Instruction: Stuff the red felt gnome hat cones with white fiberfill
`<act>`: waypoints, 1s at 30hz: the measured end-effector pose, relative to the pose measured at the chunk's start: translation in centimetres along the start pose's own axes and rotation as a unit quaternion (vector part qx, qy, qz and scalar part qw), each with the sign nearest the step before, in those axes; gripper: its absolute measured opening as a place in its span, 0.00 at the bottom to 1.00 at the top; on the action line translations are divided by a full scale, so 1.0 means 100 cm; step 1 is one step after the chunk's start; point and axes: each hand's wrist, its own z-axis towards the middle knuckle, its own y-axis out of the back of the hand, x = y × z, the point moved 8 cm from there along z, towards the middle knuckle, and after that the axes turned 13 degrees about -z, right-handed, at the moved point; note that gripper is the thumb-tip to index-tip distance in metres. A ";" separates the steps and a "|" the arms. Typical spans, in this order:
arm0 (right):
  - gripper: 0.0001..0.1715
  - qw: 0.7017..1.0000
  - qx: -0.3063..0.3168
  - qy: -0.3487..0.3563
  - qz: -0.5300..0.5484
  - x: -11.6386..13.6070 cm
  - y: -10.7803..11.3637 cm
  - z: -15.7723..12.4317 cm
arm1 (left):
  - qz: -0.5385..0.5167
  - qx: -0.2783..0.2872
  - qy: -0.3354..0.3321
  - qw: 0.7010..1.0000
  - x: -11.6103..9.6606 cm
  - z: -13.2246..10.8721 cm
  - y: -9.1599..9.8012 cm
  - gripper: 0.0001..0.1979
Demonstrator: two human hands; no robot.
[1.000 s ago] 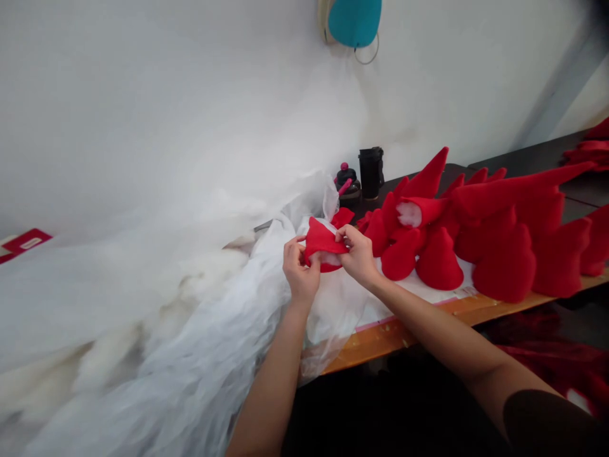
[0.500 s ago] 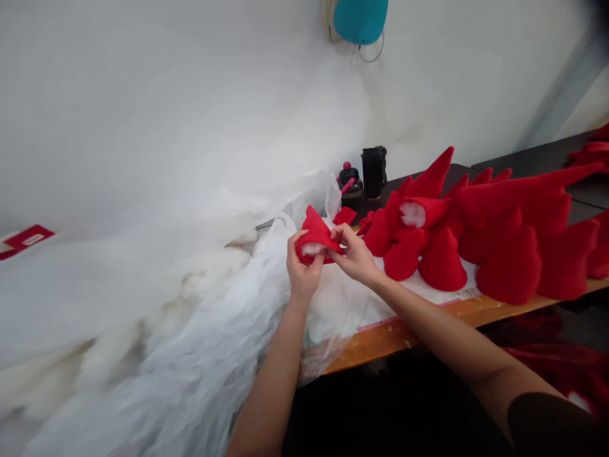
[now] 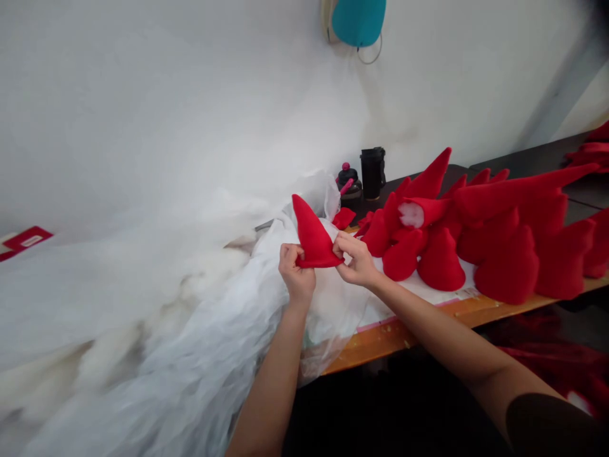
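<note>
The left hand [image 3: 295,271] curls closed on the rim of a red felt cone [image 3: 313,233], which stands tilted between both hands; the right hand [image 3: 356,260] pinches the opposite rim. It looks light and soft, best held at the rim. More cones [image 3: 440,263] sit right of the grip.

1. A red felt cone [image 3: 314,236] — soft, seamed-looking, tapering to a sharp tip that leans up and to the left.
2. Its wide lower edge sits low and nearly level, gripped at one side by the left hand [image 3: 297,273] and at the other by the right hand [image 3: 356,260] — held in the air, not lying on anything.
</note>
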 end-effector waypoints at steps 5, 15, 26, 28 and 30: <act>0.24 0.958 -0.040 -0.153 0.239 -0.031 0.000 0.000 | -0.017 0.069 -0.032 0.997 -0.007 -0.002 -0.014 0.13; 0.25 0.824 -0.051 -0.339 0.451 -0.046 -0.030 -0.010 | -0.070 0.149 0.010 0.986 -0.008 -0.015 -0.030 0.13; 0.21 0.822 0.049 -0.315 0.472 -0.020 -0.045 -0.013 | 0.032 0.053 0.027 0.998 0.002 -0.011 -0.011 0.14; 0.21 0.821 0.039 -0.321 0.470 -0.023 -0.046 -0.014 | 0.033 0.052 0.026 0.998 -0.001 -0.010 -0.011 0.14; 0.21 0.820 0.011 -0.328 0.468 -0.030 -0.043 -0.013 | 0.006 0.069 0.032 0.997 -0.003 -0.010 -0.016 0.10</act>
